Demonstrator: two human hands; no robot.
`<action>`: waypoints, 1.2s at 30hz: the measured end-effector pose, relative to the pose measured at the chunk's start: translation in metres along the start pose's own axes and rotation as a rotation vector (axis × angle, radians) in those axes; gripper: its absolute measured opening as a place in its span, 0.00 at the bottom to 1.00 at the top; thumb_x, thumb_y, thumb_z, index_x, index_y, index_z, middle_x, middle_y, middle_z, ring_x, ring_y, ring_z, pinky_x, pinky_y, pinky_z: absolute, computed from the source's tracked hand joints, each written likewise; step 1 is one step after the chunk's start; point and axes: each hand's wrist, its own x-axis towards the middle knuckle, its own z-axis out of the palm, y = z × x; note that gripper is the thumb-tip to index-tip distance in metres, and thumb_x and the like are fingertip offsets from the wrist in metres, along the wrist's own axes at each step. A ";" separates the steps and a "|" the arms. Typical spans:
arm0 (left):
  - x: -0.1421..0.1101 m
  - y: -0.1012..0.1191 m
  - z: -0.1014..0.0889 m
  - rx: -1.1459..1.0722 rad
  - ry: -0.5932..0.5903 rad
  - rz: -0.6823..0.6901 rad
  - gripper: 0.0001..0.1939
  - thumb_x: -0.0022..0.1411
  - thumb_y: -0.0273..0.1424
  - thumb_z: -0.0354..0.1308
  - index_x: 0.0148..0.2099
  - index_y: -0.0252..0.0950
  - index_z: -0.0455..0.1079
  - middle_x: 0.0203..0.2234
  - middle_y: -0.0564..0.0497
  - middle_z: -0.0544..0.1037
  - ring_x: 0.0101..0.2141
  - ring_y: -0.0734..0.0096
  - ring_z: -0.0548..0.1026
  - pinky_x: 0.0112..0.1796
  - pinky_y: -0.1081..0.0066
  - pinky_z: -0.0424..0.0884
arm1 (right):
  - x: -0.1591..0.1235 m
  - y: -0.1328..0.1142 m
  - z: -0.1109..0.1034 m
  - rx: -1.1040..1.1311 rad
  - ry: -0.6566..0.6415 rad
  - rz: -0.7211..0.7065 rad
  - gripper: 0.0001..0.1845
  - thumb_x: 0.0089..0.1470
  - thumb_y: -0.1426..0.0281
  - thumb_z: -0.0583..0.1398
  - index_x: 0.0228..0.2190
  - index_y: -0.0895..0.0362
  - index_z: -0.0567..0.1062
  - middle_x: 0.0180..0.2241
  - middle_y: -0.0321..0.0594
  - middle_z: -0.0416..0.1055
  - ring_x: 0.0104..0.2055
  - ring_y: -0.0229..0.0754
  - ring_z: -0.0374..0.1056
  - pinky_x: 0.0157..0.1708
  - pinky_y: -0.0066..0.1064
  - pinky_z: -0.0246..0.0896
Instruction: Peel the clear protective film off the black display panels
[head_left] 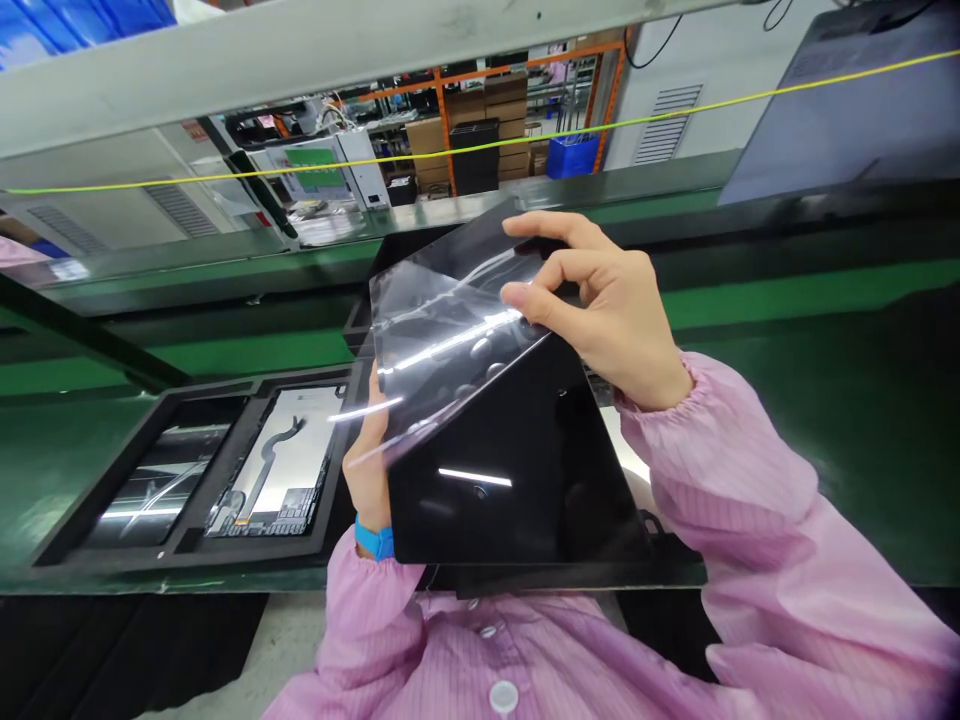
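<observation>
A glossy black screen panel (pixel 517 470) is held up in front of me, tilted. My left hand (pixel 367 460) grips its left edge from behind, with a blue wristband at the wrist. My right hand (pixel 600 300) pinches a corner of the clear protective film (pixel 442 330), which is peeled away from the upper part of the panel and curls toward the left. The film's lower left still lies against the panel. Both arms wear pink sleeves.
A black tray (pixel 187 555) on the green conveyor belt (pixel 810 300) at left holds two open tablet housings (pixel 277 465). Another black tray lies under the panel. A yellow cord (pixel 675 112) runs across above the belt. Shelves with cartons stand far behind.
</observation>
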 end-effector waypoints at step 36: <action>-0.035 0.037 0.040 -0.490 -0.425 -0.007 0.39 0.53 0.33 0.57 0.66 0.45 0.50 0.62 0.56 0.62 0.66 0.54 0.45 0.64 0.50 0.45 | -0.020 0.020 -0.011 0.121 0.378 0.205 0.13 0.51 0.68 0.60 0.19 0.57 0.65 0.29 0.39 0.73 0.37 0.40 0.72 0.40 0.37 0.66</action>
